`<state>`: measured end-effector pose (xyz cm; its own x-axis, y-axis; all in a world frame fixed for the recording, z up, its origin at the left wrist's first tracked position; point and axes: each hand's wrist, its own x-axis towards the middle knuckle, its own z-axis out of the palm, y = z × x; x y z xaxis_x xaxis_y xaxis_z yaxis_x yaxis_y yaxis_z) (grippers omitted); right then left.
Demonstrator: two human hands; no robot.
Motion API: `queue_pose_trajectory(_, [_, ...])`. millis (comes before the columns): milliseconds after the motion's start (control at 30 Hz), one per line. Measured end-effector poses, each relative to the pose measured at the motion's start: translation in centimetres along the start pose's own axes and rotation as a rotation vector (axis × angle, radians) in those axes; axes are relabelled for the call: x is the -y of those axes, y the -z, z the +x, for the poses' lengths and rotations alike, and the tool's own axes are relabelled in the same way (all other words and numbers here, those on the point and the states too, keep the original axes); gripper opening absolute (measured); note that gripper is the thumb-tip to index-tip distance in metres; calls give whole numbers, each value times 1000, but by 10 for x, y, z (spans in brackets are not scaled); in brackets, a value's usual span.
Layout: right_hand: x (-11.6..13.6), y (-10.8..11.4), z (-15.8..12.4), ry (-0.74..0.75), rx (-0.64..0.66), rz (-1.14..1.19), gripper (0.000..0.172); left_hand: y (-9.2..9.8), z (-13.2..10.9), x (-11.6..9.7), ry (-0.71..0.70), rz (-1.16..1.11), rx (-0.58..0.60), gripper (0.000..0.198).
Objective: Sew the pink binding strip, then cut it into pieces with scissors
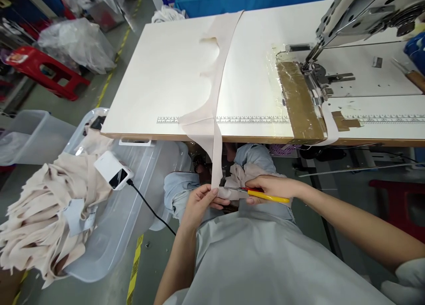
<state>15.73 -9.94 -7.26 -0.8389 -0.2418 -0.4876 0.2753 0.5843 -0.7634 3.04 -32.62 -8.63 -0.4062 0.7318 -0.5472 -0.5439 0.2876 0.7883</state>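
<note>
My left hand (pixel 203 202) pinches the lower end of a pale pink fabric strip (pixel 217 159) above my lap. The strip hangs over the table's front edge, joined to a cut fabric piece (pixel 223 48) lying across the white tabletop. In my right hand (pixel 270 185) are scissors with yellow and red handles (pixel 268 196); their blades point left and meet the fabric beside my left fingers. Whether the blades are fully closed is hard to see. More pale fabric (pixel 237 175) rests on my lap behind the scissors.
A sewing machine (pixel 361 17) stands at the right of the white table (pixel 146 75), which has a printed ruler. At the left, a clear plastic bin (pixel 133 212) holds heaped pink strips (pixel 49 212) and a white device (pixel 113 170) with a black cable. A red stool (pixel 46 70) stands beyond.
</note>
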Motion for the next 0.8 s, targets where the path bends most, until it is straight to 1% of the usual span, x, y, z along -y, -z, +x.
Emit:
queue_pose_trajectory(133, [5, 3, 6, 1, -25, -57, 49, 0, 0, -2, 1, -1, -10, 46])
queue_pose_trajectory(300, [6, -3, 5, -46, -162, -291, 49, 0, 2, -3, -1, 15, -12, 47])
queue_pose_trajectory(433, [7, -8, 4, -76, -227, -362, 49, 0, 4, -3, 3, 12, -11, 46])
queue_pose_trajectory(633, [7, -9, 5, -78, -246, -378, 51, 0, 6, -1, -2, -1, -2, 46])
queue_pose_trajectory(800, [10, -9, 7, -50, -269, -434, 44, 1, 7, 2, -7, 18, 18, 43])
